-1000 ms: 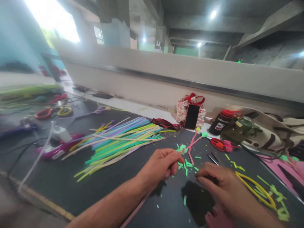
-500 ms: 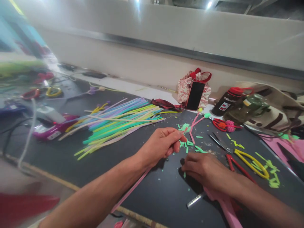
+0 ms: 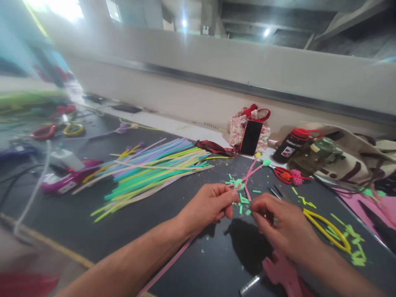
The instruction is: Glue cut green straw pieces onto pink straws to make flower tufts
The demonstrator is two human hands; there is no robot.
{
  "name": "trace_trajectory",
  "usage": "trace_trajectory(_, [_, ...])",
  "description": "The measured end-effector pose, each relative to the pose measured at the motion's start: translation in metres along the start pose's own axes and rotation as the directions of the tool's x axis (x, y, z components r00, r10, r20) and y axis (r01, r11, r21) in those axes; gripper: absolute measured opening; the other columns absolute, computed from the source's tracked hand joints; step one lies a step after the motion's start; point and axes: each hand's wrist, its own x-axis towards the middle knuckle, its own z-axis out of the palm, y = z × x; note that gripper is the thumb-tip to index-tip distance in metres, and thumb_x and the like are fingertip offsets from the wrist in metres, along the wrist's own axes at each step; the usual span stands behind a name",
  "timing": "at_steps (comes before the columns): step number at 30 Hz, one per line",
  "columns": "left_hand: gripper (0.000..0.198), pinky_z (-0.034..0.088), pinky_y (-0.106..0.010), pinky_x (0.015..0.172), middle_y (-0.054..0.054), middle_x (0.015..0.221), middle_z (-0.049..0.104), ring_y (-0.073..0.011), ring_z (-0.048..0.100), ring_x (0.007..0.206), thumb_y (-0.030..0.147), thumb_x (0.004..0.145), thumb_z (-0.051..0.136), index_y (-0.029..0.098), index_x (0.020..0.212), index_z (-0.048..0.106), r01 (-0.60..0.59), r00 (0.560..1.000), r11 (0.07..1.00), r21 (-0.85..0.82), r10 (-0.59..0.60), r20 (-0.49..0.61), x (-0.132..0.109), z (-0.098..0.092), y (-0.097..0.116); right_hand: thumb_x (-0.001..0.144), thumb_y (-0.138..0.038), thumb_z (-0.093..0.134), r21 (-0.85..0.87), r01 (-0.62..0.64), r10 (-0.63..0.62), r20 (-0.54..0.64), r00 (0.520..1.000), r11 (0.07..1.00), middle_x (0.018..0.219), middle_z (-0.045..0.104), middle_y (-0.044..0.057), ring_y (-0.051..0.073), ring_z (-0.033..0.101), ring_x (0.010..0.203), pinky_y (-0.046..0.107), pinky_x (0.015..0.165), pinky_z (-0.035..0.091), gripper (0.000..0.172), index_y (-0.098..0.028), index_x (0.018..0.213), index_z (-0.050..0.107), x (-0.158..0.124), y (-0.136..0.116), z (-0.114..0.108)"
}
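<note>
Black bottle (image 3: 290, 145) near table's (image 3: 198, 260) far edge: white label (image 3: 288, 152), lettering illegible. Left hand (image 3: 213, 202) pinches slender pink strip (image 3: 167, 267); right hand (image 3: 275, 212) curled, contents cannot be determined.

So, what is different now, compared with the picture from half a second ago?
The right hand has moved forward and slightly right, close to the green scraps; whether it holds one, I cannot tell. The left hand keeps its pinch on the pink strip. The coloured sticks and phone stayed in place.
</note>
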Motion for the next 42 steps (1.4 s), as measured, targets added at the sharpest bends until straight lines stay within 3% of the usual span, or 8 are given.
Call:
trace_trajectory(4, [0.023, 0.016, -0.015, 0.036, 0.006, 0.045, 0.049, -0.0015, 0.028, 0.033, 0.035, 0.071, 0.056, 0.016, 0.064, 0.047, 0.03, 0.999, 0.999, 0.035, -0.029, -0.018, -0.001, 0.002, 0.002, 0.079, -0.01, 0.047, -0.221, 0.149, -0.191, -0.185, 0.964, 0.964, 0.074, 0.059, 0.001, 0.012, 0.056, 0.063, 0.023, 0.057, 0.039, 0.01, -0.019, 0.08, 0.05, 0.003, 0.002, 0.002])
trace_trajectory(11, [0.015, 0.024, -0.015, 0.04, 0.006, 0.048, 0.049, -0.0037, 0.039, 0.041, 0.027, 0.063, 0.061, 0.014, 0.068, 0.053, -0.012, 0.999, 0.996, 0.091, 0.017, -0.049, -0.002, -0.001, 0.001, 0.081, -0.012, 0.047, -0.329, 0.179, -0.259, -0.219, 0.941, 0.927, 0.077, 0.062, 0.003, 0.014, 0.06, 0.068, 0.025, 0.057, 0.038, 0.009, -0.02, 0.08, 0.052, 0.008, 0.001, 0.015])
trace_trajectory(14, [0.012, 0.024, -0.015, 0.04, 0.006, 0.046, 0.048, -0.0036, 0.038, 0.04, 0.025, 0.065, 0.059, 0.014, 0.067, 0.054, -0.026, 0.999, 0.995, 0.095, 0.031, -0.044, -0.003, -0.001, 0.002, 0.082, -0.013, 0.047, -0.206, 0.173, -0.22, -0.236, 0.946, 0.963, 0.079, 0.063, 0.003, 0.014, 0.06, 0.07, 0.025, 0.059, 0.039, 0.01, -0.02, 0.08, 0.054, 0.01, -0.003, 0.015])
trace_trajectory(17, [0.011, 0.022, -0.015, 0.039, 0.006, 0.044, 0.049, -0.0025, 0.033, 0.036, 0.025, 0.067, 0.057, 0.014, 0.068, 0.054, -0.022, 0.999, 0.995, 0.095, 0.026, -0.048, -0.004, 0.0, 0.004, 0.083, -0.023, 0.047, 0.155, -0.052, 0.079, -0.169, 0.982, 0.987, 0.074, 0.063, 0.002, 0.014, 0.059, 0.066, 0.025, 0.057, 0.042, 0.011, -0.02, 0.082, 0.058, 0.013, -0.005, 0.009])
trace_trajectory(21, [0.014, 0.02, -0.016, 0.039, 0.006, 0.043, 0.049, -0.0026, 0.032, 0.035, 0.027, 0.067, 0.059, 0.014, 0.068, 0.054, -0.015, 0.998, 0.996, 0.09, 0.02, -0.061, -0.004, 0.0, 0.005, 0.078, -0.04, 0.051, 0.636, -0.425, 0.437, 0.151, 0.887, 0.644, 0.059, 0.06, -0.002, 0.013, 0.056, 0.051, 0.022, 0.042, 0.04, 0.025, -0.018, 0.084, 0.06, 0.018, -0.005, 0.002])
trace_trajectory(26, [0.019, 0.023, -0.016, 0.041, 0.006, 0.045, 0.049, -0.0036, 0.037, 0.039, 0.032, 0.066, 0.061, 0.014, 0.068, 0.055, -0.026, 0.996, 0.994, 0.103, 0.034, -0.082, -0.004, 0.001, 0.005, 0.072, -0.04, 0.059, 0.747, -0.466, 0.419, 0.273, 0.866, 0.474, 0.054, 0.057, -0.004, 0.011, 0.053, 0.047, 0.019, 0.038, 0.038, 0.026, -0.016, 0.079, 0.061, 0.02, -0.009, 0.004])
trace_trajectory(37, [0.016, 0.023, -0.017, 0.041, 0.005, 0.047, 0.05, -0.0042, 0.037, 0.04, 0.029, 0.069, 0.058, 0.013, 0.072, 0.056, -0.057, 0.993, 0.989, 0.134, 0.07, -0.09, -0.002, -0.001, -0.002, 0.074, -0.028, 0.058, 0.657, -0.453, 0.393, 0.25, 0.885, 0.602, 0.049, 0.051, -0.007, 0.007, 0.047, 0.045, 0.017, 0.042, 0.035, 0.014, -0.016, 0.066, 0.058, 0.02, -0.01, 0.01])
trace_trajectory(42, [0.019, 0.021, -0.017, 0.039, 0.006, 0.049, 0.051, -0.0036, 0.035, 0.039, 0.029, 0.067, 0.06, 0.014, 0.077, 0.056, -0.079, 0.99, 0.997, 0.025, 0.082, -0.116, -0.002, 0.001, -0.001, 0.072, -0.034, 0.062, 0.82, -0.417, 0.421, 0.243, 0.874, 0.393, 0.045, 0.053, -0.006, 0.006, 0.043, 0.039, 0.017, 0.039, 0.032, 0.019, -0.016, 0.067, 0.058, 0.023, -0.008, 0.02])
